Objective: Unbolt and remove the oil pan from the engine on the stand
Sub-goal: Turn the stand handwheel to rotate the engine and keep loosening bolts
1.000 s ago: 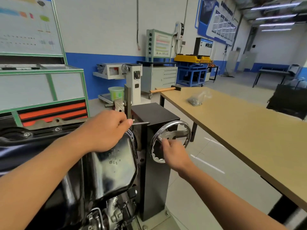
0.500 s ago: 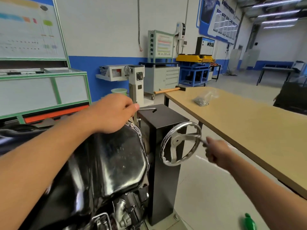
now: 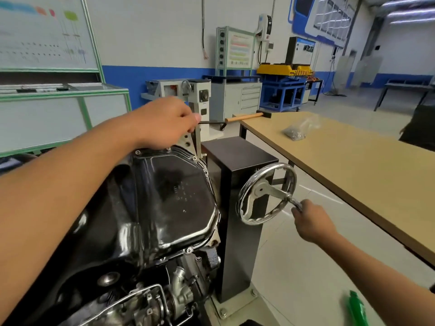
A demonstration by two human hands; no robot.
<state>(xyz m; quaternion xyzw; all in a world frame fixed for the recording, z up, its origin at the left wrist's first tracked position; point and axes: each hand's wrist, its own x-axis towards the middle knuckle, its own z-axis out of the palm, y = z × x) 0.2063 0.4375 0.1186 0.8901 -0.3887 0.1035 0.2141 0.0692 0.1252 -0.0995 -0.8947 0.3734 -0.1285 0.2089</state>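
Gripping the handwheel (image 3: 267, 194) by its crank handle (image 3: 295, 203), the right hand (image 3: 313, 220) has swung it lower. The left hand (image 3: 164, 123) still pinches the black rod (image 3: 211, 122).

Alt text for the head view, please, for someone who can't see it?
A person's right hand grips the crank of the handwheel while the left hand holds a thin tool at the black oil pan's top edge.

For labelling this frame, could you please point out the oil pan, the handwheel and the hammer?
oil pan (image 3: 174, 196): head view, on its flat black face.
handwheel (image 3: 259, 191): head view, on its hub.
hammer (image 3: 244, 117): head view, on its wooden handle.
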